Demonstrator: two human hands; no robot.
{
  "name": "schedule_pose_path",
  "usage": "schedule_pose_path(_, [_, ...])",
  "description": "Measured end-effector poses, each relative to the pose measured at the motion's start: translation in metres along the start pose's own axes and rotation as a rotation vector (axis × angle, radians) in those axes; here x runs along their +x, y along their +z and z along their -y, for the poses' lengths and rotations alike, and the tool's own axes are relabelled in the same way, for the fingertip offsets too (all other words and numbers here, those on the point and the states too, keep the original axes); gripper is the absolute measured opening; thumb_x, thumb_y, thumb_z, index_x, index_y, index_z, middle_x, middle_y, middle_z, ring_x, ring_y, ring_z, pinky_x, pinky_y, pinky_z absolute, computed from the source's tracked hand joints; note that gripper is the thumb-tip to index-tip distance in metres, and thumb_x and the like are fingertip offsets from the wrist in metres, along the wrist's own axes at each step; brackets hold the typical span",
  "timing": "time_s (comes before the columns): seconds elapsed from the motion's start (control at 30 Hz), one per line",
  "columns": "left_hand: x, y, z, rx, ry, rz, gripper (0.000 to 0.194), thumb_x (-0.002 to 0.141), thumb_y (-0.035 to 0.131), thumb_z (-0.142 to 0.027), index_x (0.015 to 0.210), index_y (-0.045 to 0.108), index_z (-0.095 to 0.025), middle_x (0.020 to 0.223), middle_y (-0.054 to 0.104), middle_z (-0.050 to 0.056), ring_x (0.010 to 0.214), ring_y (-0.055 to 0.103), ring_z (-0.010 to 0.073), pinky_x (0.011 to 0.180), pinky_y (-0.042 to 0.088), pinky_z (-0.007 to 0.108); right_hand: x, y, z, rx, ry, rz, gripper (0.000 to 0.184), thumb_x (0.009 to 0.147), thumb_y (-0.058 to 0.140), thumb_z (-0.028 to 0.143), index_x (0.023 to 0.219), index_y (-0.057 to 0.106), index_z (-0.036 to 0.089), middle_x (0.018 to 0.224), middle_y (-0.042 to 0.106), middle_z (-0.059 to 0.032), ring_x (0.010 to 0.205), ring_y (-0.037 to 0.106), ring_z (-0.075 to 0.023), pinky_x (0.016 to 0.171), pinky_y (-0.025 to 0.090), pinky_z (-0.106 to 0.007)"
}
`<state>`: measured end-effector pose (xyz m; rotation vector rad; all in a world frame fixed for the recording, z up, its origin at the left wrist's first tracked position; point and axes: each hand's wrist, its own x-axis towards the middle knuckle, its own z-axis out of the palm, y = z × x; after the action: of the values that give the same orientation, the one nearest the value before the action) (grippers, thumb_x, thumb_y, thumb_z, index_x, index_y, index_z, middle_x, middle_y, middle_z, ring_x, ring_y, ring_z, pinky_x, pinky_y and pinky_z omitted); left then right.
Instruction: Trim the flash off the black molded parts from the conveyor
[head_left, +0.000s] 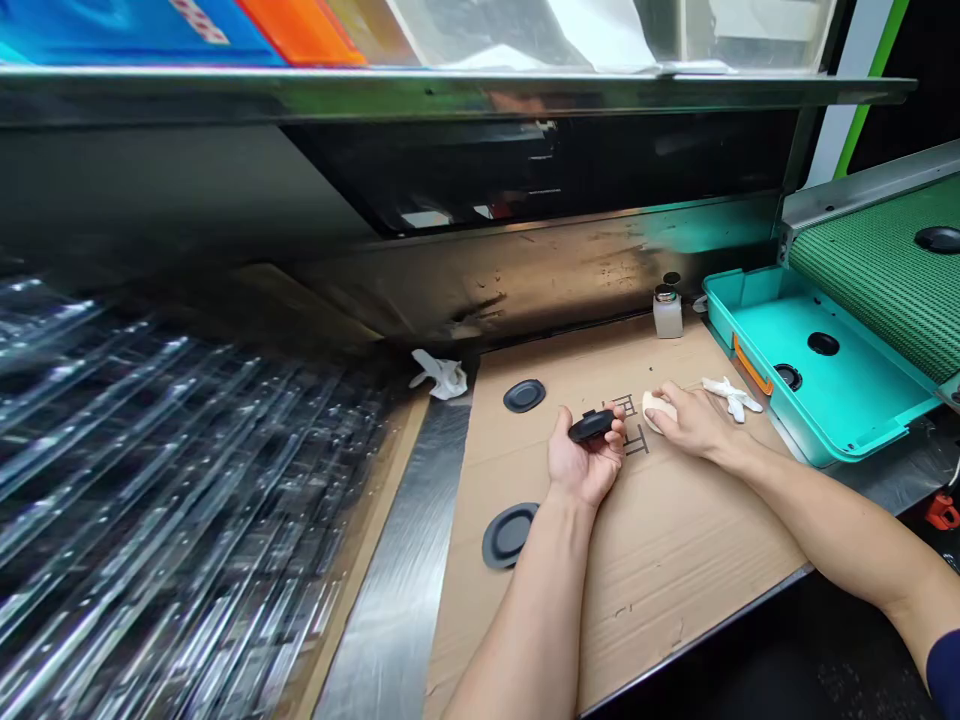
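My left hand [581, 470] is palm up over the cardboard sheet [675, 560], its fingers curled round a black oval plastic part [592, 426] with a small tab on its upper edge. To the right, my right hand [697, 422] rests low over the cardboard. Its fingers close on a cream-coloured pad [657, 410], perhaps a sponge or folded cloth; the exact kind is unclear. Two similar oval parts lie on the cardboard: a black one [524, 396] behind my left hand and a dark grey one [507, 535] partly covered by my left forearm.
A small white bottle [668, 315] with a metal top stands at the back. White gloves [731, 397] lie near a teal bin [877, 395] holding black parts, beside a green conveyor belt [885, 265]. Clear plastic trays [165, 500] stack at left; a metal shelf [450, 95] crosses above.
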<state>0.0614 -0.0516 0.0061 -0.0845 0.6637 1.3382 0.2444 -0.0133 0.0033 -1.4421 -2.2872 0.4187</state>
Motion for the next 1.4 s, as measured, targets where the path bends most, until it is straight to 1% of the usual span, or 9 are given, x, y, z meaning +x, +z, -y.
schedule_pose_path(0.13, [-0.008, 0.001, 0.001, 0.004, -0.071, -0.013, 0.063, 0.105, 0.024, -0.061, 0.102, 0.061, -0.010, 0.077, 0.065, 0.011, 0.050, 0.058, 0.0083, 0.039, 0.047, 0.012, 0.002, -0.008, -0.002, -0.101, -0.120, -0.044, 0.037, 0.104, 0.050, 0.043, 0.088, 0.076, 0.023, 0.099, 0.074, -0.0092, 0.099, 0.064, -0.0241, 0.090, 0.044, -0.037])
schedule_pose_path(0.27, [-0.012, 0.006, 0.001, 0.000, -0.067, -0.022, 0.063, 0.105, 0.025, -0.061, 0.101, 0.062, -0.009, 0.077, 0.066, 0.011, 0.048, 0.058, 0.0081, 0.038, 0.047, 0.012, 0.005, -0.021, -0.020, -0.333, 0.009, -0.251, 0.028, 0.099, 0.056, 0.034, 0.096, 0.076, 0.015, 0.106, 0.070, -0.0218, 0.108, 0.059, -0.0348, 0.091, 0.045, -0.048])
schedule_pose_path(0.37, [-0.013, 0.009, 0.002, 0.032, -0.052, -0.026, 0.062, 0.106, 0.026, -0.059, 0.097, 0.063, -0.009, 0.076, 0.067, 0.011, 0.048, 0.058, 0.0085, 0.040, 0.049, 0.013, 0.008, -0.029, -0.031, -0.437, 0.173, -0.103, 0.026, 0.097, 0.054, 0.022, 0.094, 0.076, 0.010, 0.095, 0.071, -0.0268, 0.097, 0.065, -0.0364, 0.084, 0.048, -0.048])
schedule_pose_path(0.47, [-0.011, 0.008, 0.006, 0.163, 0.005, -0.005, 0.060, 0.106, 0.028, -0.057, 0.096, 0.065, -0.011, 0.076, 0.069, 0.011, 0.051, 0.062, 0.0117, 0.042, 0.052, 0.018, 0.011, -0.033, -0.029, -0.304, 0.101, 0.026, 0.026, 0.098, 0.051, 0.019, 0.097, 0.076, 0.012, 0.097, 0.073, -0.0217, 0.094, 0.068, -0.0311, 0.085, 0.049, -0.042])
schedule_pose_path(0.6, [-0.006, 0.006, 0.019, 0.399, 0.079, 0.043, 0.059, 0.104, 0.033, -0.058, 0.099, 0.069, -0.012, 0.075, 0.072, 0.012, 0.051, 0.065, 0.0168, 0.041, 0.052, 0.023, 0.009, -0.022, -0.009, 0.048, -0.333, -0.062, 0.026, 0.103, 0.050, 0.026, 0.112, 0.072, 0.018, 0.104, 0.073, -0.0097, 0.100, 0.065, -0.0208, 0.091, 0.049, -0.031])
schedule_pose_path(0.67, [-0.005, 0.004, 0.027, 0.486, 0.094, 0.051, 0.062, 0.104, 0.033, -0.059, 0.092, 0.070, -0.011, 0.070, 0.071, 0.012, 0.047, 0.063, 0.0170, 0.038, 0.048, 0.024, 0.004, -0.012, 0.000, 0.108, -0.418, -0.109, 0.025, 0.103, 0.050, 0.026, 0.113, 0.071, 0.018, 0.102, 0.071, -0.0084, 0.096, 0.063, -0.0196, 0.088, 0.049, -0.031])
schedule_pose_path(0.83, [-0.002, 0.004, 0.042, 0.672, 0.190, -0.014, 0.065, 0.103, 0.036, -0.062, 0.077, 0.070, -0.013, 0.053, 0.066, 0.010, 0.038, 0.057, 0.0157, 0.033, 0.039, 0.022, -0.003, 0.000, 0.009, 0.013, -0.460, -0.117, 0.025, 0.104, 0.047, 0.027, 0.108, 0.071, 0.021, 0.099, 0.068, -0.0081, 0.094, 0.059, -0.0211, 0.086, 0.048, -0.033])
schedule_pose_path(1.03, [0.001, 0.004, 0.046, 0.688, 0.241, -0.049, 0.066, 0.102, 0.040, -0.061, 0.063, 0.066, -0.015, 0.044, 0.059, 0.008, 0.033, 0.054, 0.0165, 0.031, 0.035, 0.023, -0.002, -0.002, 0.010, -0.155, -0.480, -0.124, 0.024, 0.100, 0.046, 0.022, 0.088, 0.067, 0.019, 0.088, 0.065, -0.0090, 0.088, 0.054, -0.0226, 0.082, 0.045, -0.034])
schedule_pose_path(1.4, [0.004, 0.003, 0.047, 0.802, 0.246, -0.060, 0.064, 0.099, 0.046, -0.064, 0.062, 0.066, -0.015, 0.045, 0.061, 0.009, 0.034, 0.056, 0.0188, 0.032, 0.037, 0.025, 0.001, -0.003, 0.006, -0.059, -0.441, -0.065, 0.017, 0.095, 0.053, 0.021, 0.079, 0.060, 0.021, 0.081, 0.062, -0.0047, 0.080, 0.053, -0.0192, 0.075, 0.041, -0.030])
